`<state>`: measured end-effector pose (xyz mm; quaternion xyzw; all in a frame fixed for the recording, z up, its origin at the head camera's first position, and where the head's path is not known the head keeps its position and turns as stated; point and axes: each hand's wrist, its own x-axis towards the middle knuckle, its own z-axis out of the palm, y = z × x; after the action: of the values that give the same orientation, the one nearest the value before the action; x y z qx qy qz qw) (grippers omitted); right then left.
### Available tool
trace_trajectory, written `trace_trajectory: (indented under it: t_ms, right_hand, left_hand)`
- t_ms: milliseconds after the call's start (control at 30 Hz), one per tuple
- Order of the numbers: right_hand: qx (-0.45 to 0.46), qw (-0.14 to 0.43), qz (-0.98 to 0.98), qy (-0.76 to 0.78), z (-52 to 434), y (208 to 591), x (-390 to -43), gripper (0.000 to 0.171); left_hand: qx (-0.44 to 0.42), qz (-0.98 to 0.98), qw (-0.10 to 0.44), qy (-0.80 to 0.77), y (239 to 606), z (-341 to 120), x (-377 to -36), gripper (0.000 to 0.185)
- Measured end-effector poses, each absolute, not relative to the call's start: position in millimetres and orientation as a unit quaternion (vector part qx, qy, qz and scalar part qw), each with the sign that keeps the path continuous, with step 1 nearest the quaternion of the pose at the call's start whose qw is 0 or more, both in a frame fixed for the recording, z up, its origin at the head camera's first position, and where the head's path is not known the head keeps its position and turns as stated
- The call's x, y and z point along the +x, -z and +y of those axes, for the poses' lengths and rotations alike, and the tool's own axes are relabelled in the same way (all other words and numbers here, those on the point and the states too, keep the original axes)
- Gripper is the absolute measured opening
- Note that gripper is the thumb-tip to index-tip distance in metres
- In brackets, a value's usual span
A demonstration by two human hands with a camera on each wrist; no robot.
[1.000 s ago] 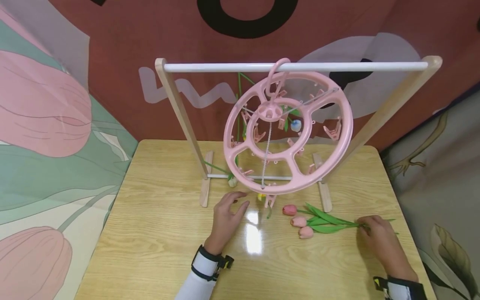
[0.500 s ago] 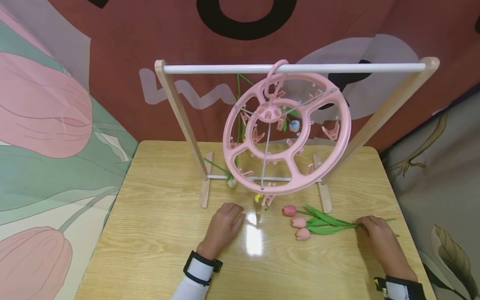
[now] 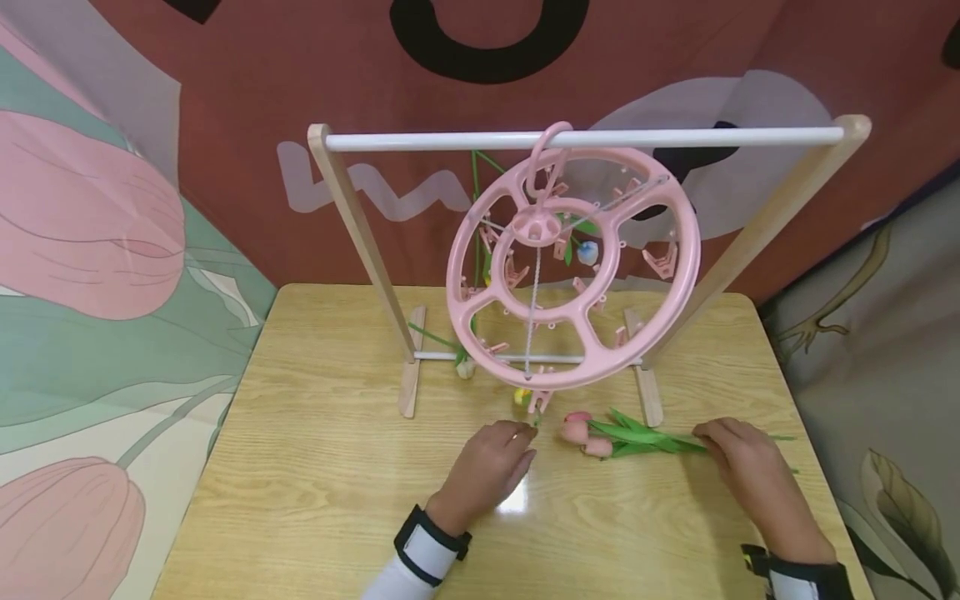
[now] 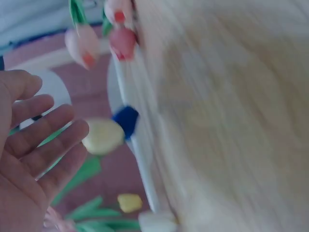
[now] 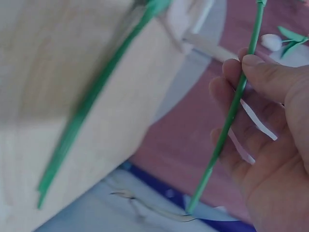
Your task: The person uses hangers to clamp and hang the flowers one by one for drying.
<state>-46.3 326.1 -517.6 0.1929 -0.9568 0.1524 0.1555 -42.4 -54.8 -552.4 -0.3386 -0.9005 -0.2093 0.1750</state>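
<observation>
My right hand (image 3: 750,479) pinches a green tulip stem (image 5: 224,128) between thumb and fingers. The other green stems (image 5: 89,99) lie on the table beside it. Pink tulip heads (image 3: 576,432) point left, toward my left hand (image 3: 483,471). That hand's fingers are extended and nothing is in its grasp in the left wrist view. It is under the front rim of a round pink clip hanger (image 3: 596,362), near a hanging clip (image 3: 538,402) with a yellow tulip (image 3: 521,397). In the left wrist view, a pale yellow tulip head (image 4: 104,137) appears just beyond the fingertips.
The hanger hangs from the white bar (image 3: 420,142) of a wooden-legged rack standing on the table (image 3: 315,467). Other clips hold a blue-and-white tulip (image 3: 587,252) and a white tulip (image 3: 466,367). A printed cloth (image 3: 247,167) closes off the back.
My left hand draws back slightly, then moves right, close to the front clip. My right hand shifts slightly left, and the pink tulip heads move left and bunch closer together.
</observation>
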Motion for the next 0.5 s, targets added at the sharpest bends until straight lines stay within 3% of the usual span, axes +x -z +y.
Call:
trace_trajectory:
  t_ms: [233, 500]
  right_hand:
    - [0.24, 0.184, -0.944, -0.129, 298, 496, -50, 0.038]
    - [0.267, 0.202, -0.936, -0.107, 271, 482, -50, 0.04]
  left_hand:
    - [-0.359, -0.887, 0.201, 0.211, 549, -21, -41, 0.04]
    - [-0.348, -0.903, 0.173, 0.183, 544, 4, -50, 0.042]
